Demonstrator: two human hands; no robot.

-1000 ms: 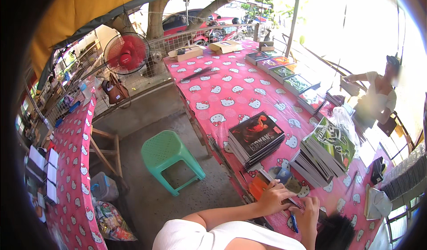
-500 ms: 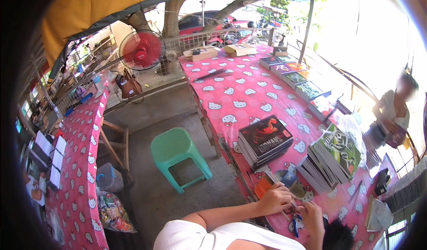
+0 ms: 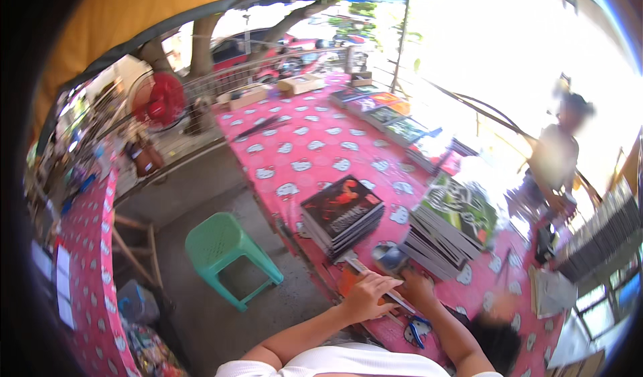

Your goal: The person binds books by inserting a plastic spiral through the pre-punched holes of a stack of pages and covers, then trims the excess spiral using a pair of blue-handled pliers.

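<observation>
**Hands on flat booklets at the table's near edge**

Left hand [image 3: 370,295]: fingers spread, pressed flat on a thin orange-covered booklet [image 3: 349,280] lying at the near edge of the pink patterned table [image 3: 305,149]. Right hand [image 3: 420,288]: just beside the left, resting on the same low pile; whether it grips anything cannot be told. The booklet is flat, slim, partly hidden by the fingers. Just beyond: a stack of dark-covered books [image 3: 343,216] with a red figure on top, and a fanned stack of green-covered books [image 3: 450,226]. Left of the table, on the ground: a green plastic stool [image 3: 224,249]. Far right: another person [image 3: 556,156], blurred.
</observation>
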